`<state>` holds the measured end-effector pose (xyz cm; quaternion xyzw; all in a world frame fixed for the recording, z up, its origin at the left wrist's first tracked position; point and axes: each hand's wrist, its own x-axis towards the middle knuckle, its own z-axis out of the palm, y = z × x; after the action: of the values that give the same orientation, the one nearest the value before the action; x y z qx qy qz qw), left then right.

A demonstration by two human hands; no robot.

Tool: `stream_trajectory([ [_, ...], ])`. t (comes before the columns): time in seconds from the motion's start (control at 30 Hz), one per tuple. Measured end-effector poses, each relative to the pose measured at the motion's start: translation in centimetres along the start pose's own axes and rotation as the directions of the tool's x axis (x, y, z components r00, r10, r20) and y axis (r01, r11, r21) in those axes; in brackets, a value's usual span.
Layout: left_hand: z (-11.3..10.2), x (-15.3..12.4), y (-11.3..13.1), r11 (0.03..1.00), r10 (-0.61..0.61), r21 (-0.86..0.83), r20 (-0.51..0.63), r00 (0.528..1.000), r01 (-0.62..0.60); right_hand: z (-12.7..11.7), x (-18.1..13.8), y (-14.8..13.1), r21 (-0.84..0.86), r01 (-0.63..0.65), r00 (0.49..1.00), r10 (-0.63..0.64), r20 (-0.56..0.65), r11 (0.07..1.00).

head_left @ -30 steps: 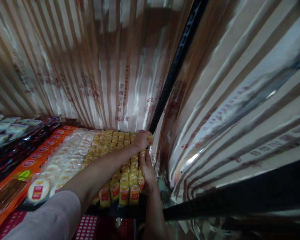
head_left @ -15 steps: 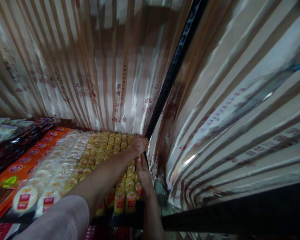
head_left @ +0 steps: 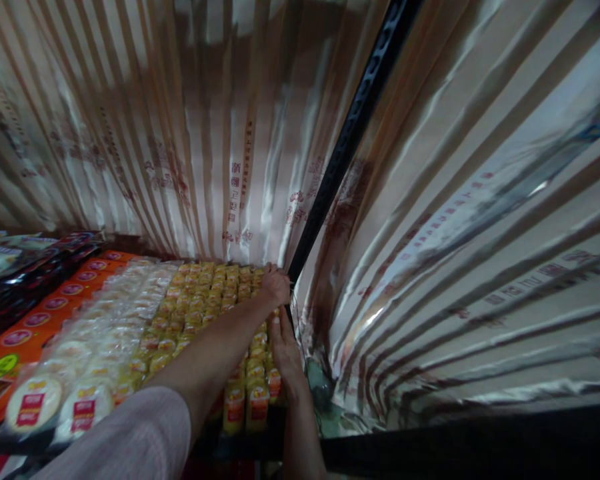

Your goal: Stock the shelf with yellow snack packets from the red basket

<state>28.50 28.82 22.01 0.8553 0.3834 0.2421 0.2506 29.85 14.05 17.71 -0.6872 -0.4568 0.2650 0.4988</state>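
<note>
Yellow packets (head_left: 205, 293) under right hand (head_left: 283, 345)

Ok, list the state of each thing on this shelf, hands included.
yellow packets: sealed, packed in rows.
left hand: curled at their far end, grip hidden.
right hand: open, flat on them.
round cakes: wrapped, in rows.
plastic sheeting: hanging, creased.

The left hand (head_left: 275, 287) is stretching far forward, fingers curled in; the right hand (head_left: 283, 345) is lying flat just behind it.
</note>
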Motion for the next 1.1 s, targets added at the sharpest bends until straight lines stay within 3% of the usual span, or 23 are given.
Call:
stream_trajectory([
  [0.33,-0.8,-0.8,0.0,0.985,0.008,0.172,-0.022,1.000,-0.004,-0.2,0.0,-0.3,0.034,-0.039,0.999,0.040,-0.016,0.999],
  [0.57,-2.2,-2.2,1.1,0.991,0.026,0.132,-0.102,0.994,-0.013,-0.5,0.3,-0.1,0.016,-0.035,0.997,0.036,-0.066,0.999],
  [0.7,-3.2,-4.5,3.0,0.998,-0.016,0.063,-0.188,0.982,0.028,-0.8,-0.3,-1.5,0.017,-0.018,0.996,0.019,-0.087,1.000],
  [0.83,-5.0,-10.4,6.0,0.966,-0.068,-0.259,-0.298,0.952,-0.012,-1.2,-3.9,-3.8,0.025,0.084,0.957,-0.073,-0.280,0.996],
  [0.97,-6.9,-20.8,7.9,0.883,-0.049,-0.458,-0.300,0.953,-0.099,-1.6,-11.3,-4.5,0.111,0.195,0.849,-0.111,-0.516,0.975],
  [1.03,-7.1,-26.5,7.5,0.850,0.036,-0.514,-0.160,0.986,-0.115,-1.3,-15.8,-3.8,0.075,0.193,0.882,-0.140,-0.449,0.978],
  [1.07,-6.8,-29.3,6.8,0.844,0.045,-0.528,-0.095,0.994,-0.089,-1.0,-18.0,-3.3,0.058,0.167,0.924,-0.136,-0.358,0.984],
  [1.1,-6.3,-31.9,5.8,0.844,-0.024,-0.536,-0.056,0.998,-0.010,-0.5,-20.1,-2.7,0.041,0.109,0.970,-0.098,-0.223,0.993],
])
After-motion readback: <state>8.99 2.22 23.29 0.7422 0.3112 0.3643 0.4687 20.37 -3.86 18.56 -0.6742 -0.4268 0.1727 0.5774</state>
